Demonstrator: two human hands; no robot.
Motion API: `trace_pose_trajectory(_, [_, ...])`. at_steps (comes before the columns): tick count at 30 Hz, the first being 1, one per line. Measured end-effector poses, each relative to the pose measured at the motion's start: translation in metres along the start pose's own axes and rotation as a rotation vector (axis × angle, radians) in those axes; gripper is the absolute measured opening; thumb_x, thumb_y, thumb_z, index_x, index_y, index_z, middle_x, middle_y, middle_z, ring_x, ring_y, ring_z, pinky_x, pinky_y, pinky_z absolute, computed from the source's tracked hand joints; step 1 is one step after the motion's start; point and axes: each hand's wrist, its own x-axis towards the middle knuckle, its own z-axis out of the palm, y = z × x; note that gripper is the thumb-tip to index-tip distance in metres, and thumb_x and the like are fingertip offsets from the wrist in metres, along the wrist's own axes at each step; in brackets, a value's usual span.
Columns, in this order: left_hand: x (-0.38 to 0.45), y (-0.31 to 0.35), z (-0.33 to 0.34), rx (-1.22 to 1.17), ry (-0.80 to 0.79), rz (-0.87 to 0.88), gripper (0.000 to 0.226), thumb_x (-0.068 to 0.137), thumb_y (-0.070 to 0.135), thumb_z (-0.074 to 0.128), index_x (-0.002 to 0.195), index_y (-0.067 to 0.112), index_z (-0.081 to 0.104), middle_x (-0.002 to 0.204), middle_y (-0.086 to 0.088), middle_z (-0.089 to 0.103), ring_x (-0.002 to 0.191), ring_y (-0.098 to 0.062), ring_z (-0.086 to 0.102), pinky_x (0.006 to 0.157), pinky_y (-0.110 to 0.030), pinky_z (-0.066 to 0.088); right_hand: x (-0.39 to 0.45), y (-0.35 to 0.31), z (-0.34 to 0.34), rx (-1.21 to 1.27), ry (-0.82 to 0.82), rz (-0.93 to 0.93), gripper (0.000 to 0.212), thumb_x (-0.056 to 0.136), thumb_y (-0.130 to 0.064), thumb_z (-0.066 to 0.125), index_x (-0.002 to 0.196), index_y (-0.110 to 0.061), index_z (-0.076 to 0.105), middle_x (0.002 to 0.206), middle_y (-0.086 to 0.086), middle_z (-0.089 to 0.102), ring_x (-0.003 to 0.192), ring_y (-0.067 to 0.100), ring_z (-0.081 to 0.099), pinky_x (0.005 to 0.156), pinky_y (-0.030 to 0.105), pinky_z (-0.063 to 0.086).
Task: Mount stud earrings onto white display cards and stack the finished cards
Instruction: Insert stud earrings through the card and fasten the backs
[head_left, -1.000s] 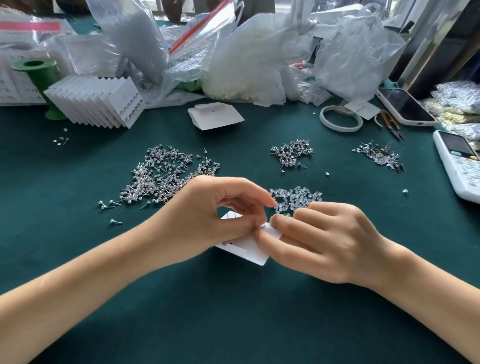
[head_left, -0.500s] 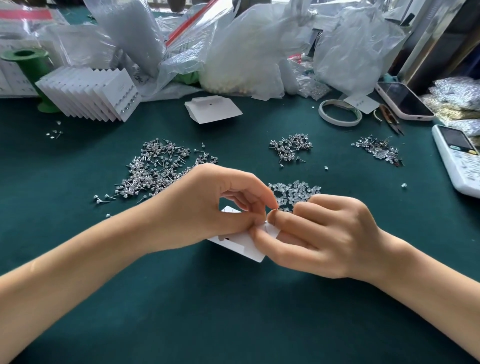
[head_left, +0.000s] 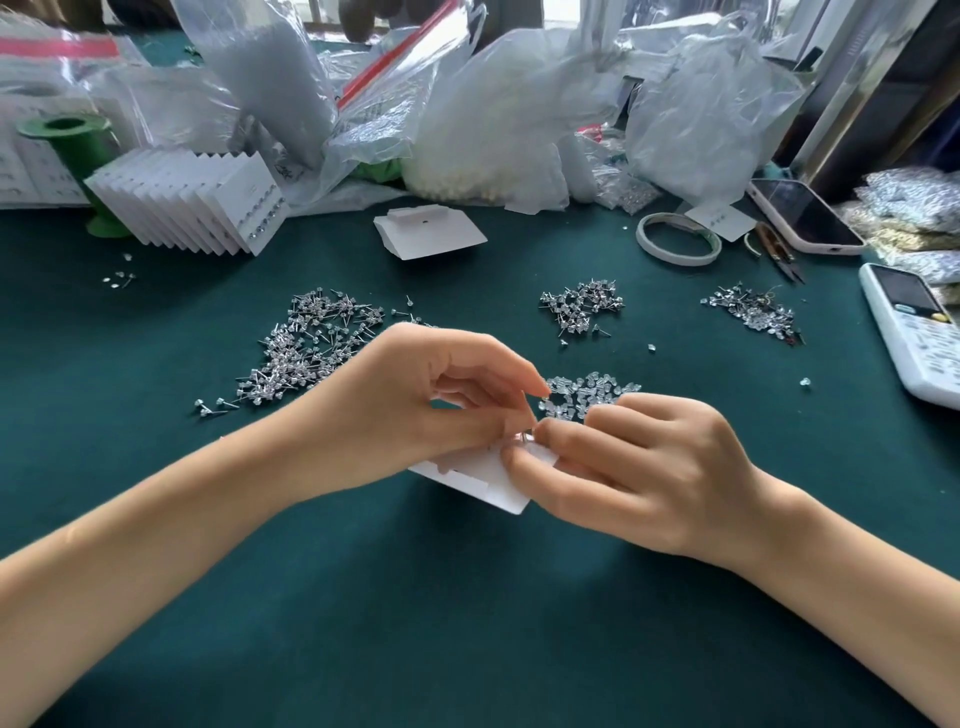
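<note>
My left hand (head_left: 410, 410) grips a white display card (head_left: 480, 480) held low over the green table, thumb on top. My right hand (head_left: 639, 473) pinches a small stud earring (head_left: 525, 436) at the card's upper edge, fingertip to fingertip with the left. A big pile of loose stud earrings (head_left: 311, 353) lies left of my hands, and a heap of clear earring backs (head_left: 587, 392) sits just behind my right hand. Finished cards (head_left: 208, 208) stand fanned in a stack at the back left.
Blank cards (head_left: 428, 234) lie at the back centre. Two smaller stud piles (head_left: 579, 306) (head_left: 753, 312), a tape roll (head_left: 678, 239), snips (head_left: 776, 252), a phone (head_left: 802, 218) and a white handset (head_left: 914, 332) fill the right. Plastic bags (head_left: 498, 119) and a green spool (head_left: 78, 150) line the back.
Both hands stay joined at the card and have barely shifted. The view has tilted slightly, so the table items sit a little higher in frame.
</note>
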Motion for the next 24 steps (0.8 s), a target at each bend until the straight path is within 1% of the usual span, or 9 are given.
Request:
trace_pose_trajectory(3, [0.001,-0.002,0.002,0.038,0.006,-0.005,0.024,0.08,-0.006,0.068,0.096,0.012,0.069,0.081,-0.002,0.073,0.077,-0.015,0.069,0.072,-0.038,0.056,-0.001,0.001,0.0,-0.004,0.017,-0.01,0.026,0.084,-0.001,0.065,0.104,-0.016,0.057,0.065,0.0,0.064,0.047,0.018,0.04,0.042,0.026,0.034])
trace_pose_trajectory(6, [0.0,-0.004,0.004,0.076,-0.008,0.001,0.024,0.078,-0.004,0.07,0.096,0.012,0.07,0.081,-0.002,0.073,0.076,-0.014,0.069,0.076,-0.024,0.054,-0.003,0.0,0.001,-0.021,0.027,-0.028,0.024,0.085,-0.002,0.063,0.103,-0.017,0.057,0.063,0.0,0.063,0.047,0.018,0.039,0.041,0.027,0.035])
trace_pose_trajectory(9, [0.0,0.001,0.003,-0.01,0.015,-0.024,0.02,0.08,0.005,0.071,0.099,0.012,0.069,0.082,-0.003,0.073,0.077,-0.014,0.07,0.071,-0.024,0.055,-0.002,0.001,0.0,0.012,0.039,-0.003,0.021,0.086,-0.003,0.062,0.102,-0.015,0.06,0.065,0.001,0.065,0.047,0.02,0.044,0.042,0.027,0.038])
trace_pose_trajectory(11, [0.004,0.001,0.0,-0.156,0.226,-0.047,0.018,0.083,0.014,0.064,0.1,0.01,0.069,0.086,-0.003,0.074,0.079,-0.008,0.069,0.069,-0.016,0.053,-0.003,0.006,-0.002,0.176,0.082,0.166,0.016,0.089,-0.004,0.06,0.099,-0.015,0.067,0.071,0.003,0.07,0.051,0.02,0.055,0.045,0.027,0.043])
trace_pose_trajectory(13, [0.01,-0.001,-0.005,-0.197,0.49,-0.062,0.015,0.091,0.012,0.055,0.097,0.012,0.069,0.086,-0.001,0.075,0.08,-0.007,0.069,0.073,-0.015,0.053,-0.001,0.008,-0.008,0.393,0.171,0.483,0.017,0.089,-0.01,0.064,0.097,-0.024,0.067,0.076,-0.003,0.072,0.054,0.013,0.056,0.047,0.028,0.045])
trace_pose_trajectory(15, [0.013,-0.007,-0.007,-0.184,0.599,-0.087,0.017,0.094,0.009,0.052,0.094,0.015,0.069,0.085,0.002,0.074,0.081,-0.008,0.069,0.079,-0.018,0.054,0.003,0.011,-0.013,0.583,0.262,0.836,0.017,0.087,-0.014,0.069,0.089,-0.028,0.061,0.071,-0.011,0.07,0.046,0.019,0.048,0.04,0.025,0.037])
trace_pose_trajectory(19, [0.008,-0.018,0.007,0.186,0.376,-0.007,0.009,0.085,0.009,0.066,0.089,0.015,0.071,0.082,0.006,0.071,0.074,-0.001,0.064,0.073,-0.015,0.049,0.004,0.026,-0.014,0.899,0.414,1.288,0.016,0.089,-0.009,0.067,0.092,-0.023,0.058,0.071,-0.009,0.074,0.037,0.01,0.04,0.038,0.015,0.03])
trace_pose_trajectory(21, [0.007,-0.022,0.016,0.413,0.23,0.096,0.01,0.081,0.009,0.071,0.089,0.015,0.071,0.083,0.008,0.068,0.076,-0.003,0.062,0.075,-0.02,0.049,0.003,0.03,-0.012,0.962,0.432,1.379,0.015,0.089,-0.012,0.066,0.095,-0.022,0.058,0.076,-0.003,0.076,0.038,0.015,0.036,0.039,0.015,0.031])
trace_pose_trajectory(24, [0.008,-0.025,0.023,0.485,0.135,0.148,0.007,0.081,0.013,0.073,0.087,0.017,0.072,0.086,0.006,0.065,0.076,-0.005,0.06,0.073,-0.027,0.05,0.004,0.031,-0.011,0.999,0.424,1.429,0.013,0.089,-0.013,0.066,0.095,-0.021,0.057,0.077,0.0,0.076,0.036,0.015,0.033,0.039,0.015,0.03])
